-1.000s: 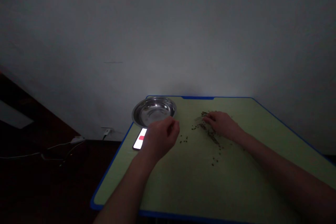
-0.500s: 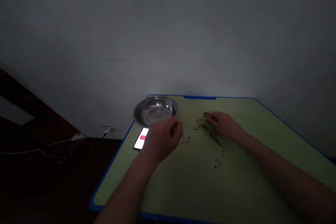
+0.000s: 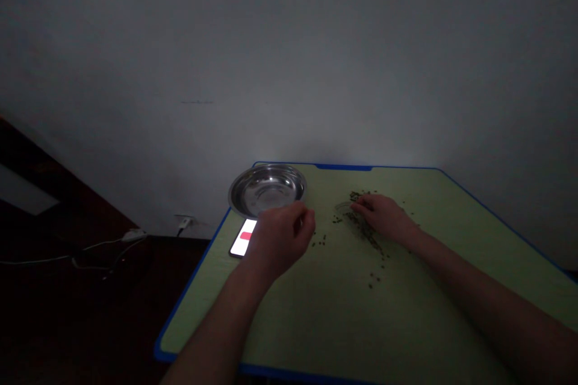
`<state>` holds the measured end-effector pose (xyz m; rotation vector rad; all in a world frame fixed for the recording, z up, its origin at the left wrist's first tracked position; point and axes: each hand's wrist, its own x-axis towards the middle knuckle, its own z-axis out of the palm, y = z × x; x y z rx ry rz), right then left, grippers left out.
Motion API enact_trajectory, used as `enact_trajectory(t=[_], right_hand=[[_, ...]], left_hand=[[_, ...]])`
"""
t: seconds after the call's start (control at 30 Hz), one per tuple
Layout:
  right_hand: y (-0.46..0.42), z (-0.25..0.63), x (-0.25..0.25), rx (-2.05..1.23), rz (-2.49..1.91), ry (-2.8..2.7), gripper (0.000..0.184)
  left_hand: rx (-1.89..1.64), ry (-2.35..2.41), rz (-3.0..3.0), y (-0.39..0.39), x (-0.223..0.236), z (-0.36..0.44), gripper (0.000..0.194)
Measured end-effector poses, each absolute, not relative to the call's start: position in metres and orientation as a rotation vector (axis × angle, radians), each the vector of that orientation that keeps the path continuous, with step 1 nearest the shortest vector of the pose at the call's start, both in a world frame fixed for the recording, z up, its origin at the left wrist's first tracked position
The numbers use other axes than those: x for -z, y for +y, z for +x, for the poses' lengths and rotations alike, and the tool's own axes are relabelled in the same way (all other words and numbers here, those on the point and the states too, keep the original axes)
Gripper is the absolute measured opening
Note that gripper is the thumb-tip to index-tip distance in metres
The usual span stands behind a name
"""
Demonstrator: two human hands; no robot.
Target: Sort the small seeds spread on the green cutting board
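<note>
Grasps in the right hand (image 3: 383, 213), thumb against fingers, a thin clear piece (image 3: 344, 206) — cannot tell its full shape in the dim light. Has it among small dark grains (image 3: 374, 243), about midway between the left and right edges of the table (image 3: 289, 331) and toward its far edge. Shows the grains thickest beside and below the right fingers, with a few strays toward the near edge and another few toward the left. Keeps to the left of these the left hand (image 3: 286, 234), loosely clenched, thumb up by the forefinger; cannot tell of any content inside the curl. Covers with that hand part of a phone (image 3: 241, 243), its lit screen white with a red patch, lying by the left edge; cannot tell of any contact. Shows just beyond the phone, near the far left corner, a shiny metal bowl (image 3: 268, 197), its near rim partly behind the left hand. Has blue edging around the pale green top, with a grey wall (image 3: 361, 60) behind the far edge — and, past the left edge, white cords (image 3: 102, 245) low down in the dark.
</note>
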<state>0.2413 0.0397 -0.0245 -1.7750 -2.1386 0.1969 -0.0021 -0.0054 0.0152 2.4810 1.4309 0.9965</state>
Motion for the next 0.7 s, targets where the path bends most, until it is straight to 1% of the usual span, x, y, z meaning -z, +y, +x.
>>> enact_trajectory(t=[0.43,0.7], right_hand=[[0.042,0.241,0.031,-0.185,-1.808,-2.128,0.031],[0.051,0.235,0.028,-0.226,-1.78,-2.235,0.03]], left_hand=[[-1.0,1.409,2.477,-0.005,-0.015,-0.001,0.028],[-1.054,1.42,2.482,-0.004,-0.015,-0.002,0.029]])
